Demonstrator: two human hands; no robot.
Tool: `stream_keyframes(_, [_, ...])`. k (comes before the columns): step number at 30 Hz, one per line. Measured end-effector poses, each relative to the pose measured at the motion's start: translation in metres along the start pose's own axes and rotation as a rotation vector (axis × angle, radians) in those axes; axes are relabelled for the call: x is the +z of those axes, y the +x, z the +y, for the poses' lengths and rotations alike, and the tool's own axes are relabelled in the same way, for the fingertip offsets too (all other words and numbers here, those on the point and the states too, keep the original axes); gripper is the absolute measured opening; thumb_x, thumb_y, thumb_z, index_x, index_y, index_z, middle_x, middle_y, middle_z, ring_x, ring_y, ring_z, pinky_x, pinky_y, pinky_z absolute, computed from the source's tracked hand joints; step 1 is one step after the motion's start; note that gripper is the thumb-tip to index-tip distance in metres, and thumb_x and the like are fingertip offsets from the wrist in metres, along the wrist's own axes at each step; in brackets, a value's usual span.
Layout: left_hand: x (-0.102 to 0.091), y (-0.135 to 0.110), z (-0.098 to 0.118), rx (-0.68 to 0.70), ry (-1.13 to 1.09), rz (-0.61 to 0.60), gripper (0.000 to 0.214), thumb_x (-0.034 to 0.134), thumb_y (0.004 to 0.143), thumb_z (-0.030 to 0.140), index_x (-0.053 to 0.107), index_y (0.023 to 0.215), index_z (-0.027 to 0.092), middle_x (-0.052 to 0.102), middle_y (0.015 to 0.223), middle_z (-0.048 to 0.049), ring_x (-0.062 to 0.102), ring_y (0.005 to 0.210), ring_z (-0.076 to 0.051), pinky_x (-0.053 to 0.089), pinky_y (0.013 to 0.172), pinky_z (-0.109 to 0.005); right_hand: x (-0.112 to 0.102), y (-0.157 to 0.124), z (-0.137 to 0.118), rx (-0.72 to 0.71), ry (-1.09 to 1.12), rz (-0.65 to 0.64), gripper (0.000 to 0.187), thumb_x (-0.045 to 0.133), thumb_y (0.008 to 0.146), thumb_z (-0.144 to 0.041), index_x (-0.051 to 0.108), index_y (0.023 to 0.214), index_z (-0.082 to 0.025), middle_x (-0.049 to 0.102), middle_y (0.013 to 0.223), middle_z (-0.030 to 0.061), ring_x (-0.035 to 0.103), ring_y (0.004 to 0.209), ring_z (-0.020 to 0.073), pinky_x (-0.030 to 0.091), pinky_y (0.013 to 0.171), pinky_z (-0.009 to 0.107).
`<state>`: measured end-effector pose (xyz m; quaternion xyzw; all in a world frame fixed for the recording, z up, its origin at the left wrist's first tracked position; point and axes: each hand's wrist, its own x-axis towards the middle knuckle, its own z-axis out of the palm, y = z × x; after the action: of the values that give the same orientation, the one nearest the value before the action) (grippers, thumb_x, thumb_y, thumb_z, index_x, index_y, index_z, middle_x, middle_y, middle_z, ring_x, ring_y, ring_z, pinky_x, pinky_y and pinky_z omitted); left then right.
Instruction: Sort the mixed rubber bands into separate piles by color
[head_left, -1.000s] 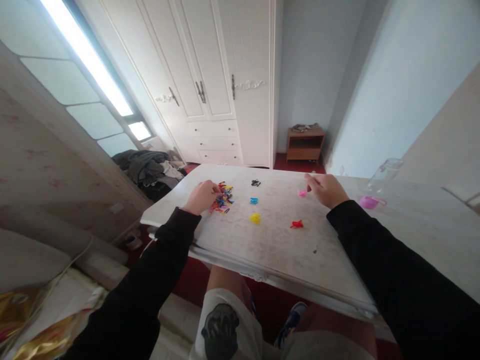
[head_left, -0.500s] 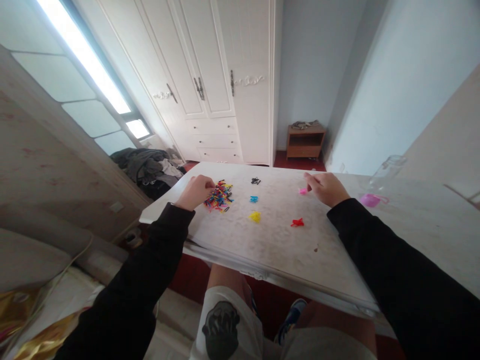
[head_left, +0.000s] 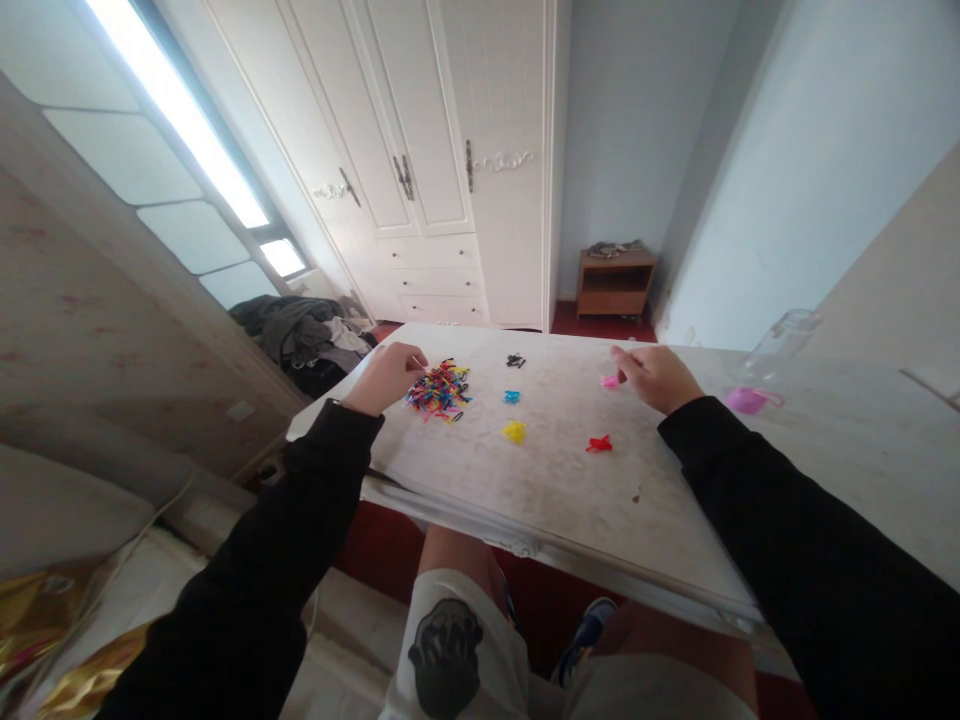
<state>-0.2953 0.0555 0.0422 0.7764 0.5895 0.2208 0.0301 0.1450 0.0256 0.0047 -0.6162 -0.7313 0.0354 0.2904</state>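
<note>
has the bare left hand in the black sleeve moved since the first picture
Yes: the bare left hand has shifted leftward, farther from the small heap of black pieces on the white tabletop.

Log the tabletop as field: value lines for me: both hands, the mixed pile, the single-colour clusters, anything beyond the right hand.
left hand: fingertips at the mixed pile; grip unclear
right hand: fingers curled beside the pink cluster; contents unclear
mixed pile: small multicoloured pieces
middle row, far to near: black cluster, blue cluster, yellow cluster
right of yellow: red cluster
beyond right hand: clear glass vessel, purplish-pink item
</note>
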Motion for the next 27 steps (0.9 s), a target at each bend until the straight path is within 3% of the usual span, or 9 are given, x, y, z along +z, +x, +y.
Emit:
stream_keyframes(13, [-0.002,0.001,0.002,-0.019,-0.043,-0.043,0.010,0.070,0.076,0.024,0.075,0.081,0.018,0.073,0.070,-0.0037,0.067,0.066,-0.018,0.048,0.064,-0.028,0.001,-0.001,-0.001,-0.016,-0.023,-0.008,0.068,0.032,0.102,-0.063,0.060,0.054,-0.022,0.067,0.060,0.0106,0.062,0.066,0.0229,0.036,0.065,0.034])
stream_keyframes(17, [-0.002,-0.001,0.008,0.091,0.003,-0.019,0.011,0.067,0.078,0.021,0.076,0.083,0.017,0.077,0.079,-0.0059,0.070,0.075,-0.020,0.051,0.073,-0.030,-0.001,0.000,-0.002,-0.028,-0.027,-0.024,0.065,0.033,0.101,-0.060,0.055,0.052,-0.023,0.064,0.058,0.0095,0.060,0.063,0.0222,0.035,0.064,0.034])
stream_keyframes(21, [-0.002,-0.005,0.010,0.265,0.159,-0.088,0.020,0.060,0.084,0.018,0.079,0.090,0.019,0.080,0.091,-0.0084,0.072,0.088,-0.023,0.052,0.085,-0.033,-0.001,0.000,-0.003,-0.041,-0.025,-0.022,0.063,0.035,0.101,-0.057,0.057,0.053,-0.023,0.066,0.059,0.0099,0.060,0.063,0.0221,0.035,0.064,0.034])
stream_keyframes(27, [-0.002,-0.007,0.003,0.280,0.200,-0.144,0.033,0.053,0.088,0.016,0.083,0.100,0.023,0.082,0.097,-0.0075,0.074,0.094,-0.025,0.051,0.087,-0.033,-0.001,-0.001,-0.004,-0.033,-0.023,-0.031,0.060,0.038,0.100,-0.053,0.056,0.052,-0.023,0.067,0.058,0.0093,0.060,0.063,0.0220,0.035,0.065,0.034])
